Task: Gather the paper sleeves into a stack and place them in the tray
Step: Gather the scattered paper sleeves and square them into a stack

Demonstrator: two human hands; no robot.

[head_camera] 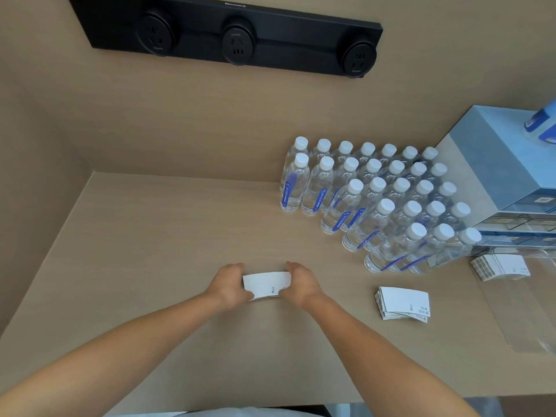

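Head view: left hand [227,285] and right hand [301,283] pinch a sleeve stack [267,285]; water bottles [376,203] crowd nearby.

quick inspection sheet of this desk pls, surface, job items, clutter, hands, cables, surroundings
surface: tan wood-grain desk, bare on the left.
job's things: sleeve stack squared between both hands; second stack lying loose to the right; third stack in the clear tray at the right edge.
clutter: water bottles in rows at back right; blue drawer box beside them.
hands: left hand and right hand press the stack's ends.
cables: nothing seen.
surroundings: black socket strip on the wall.
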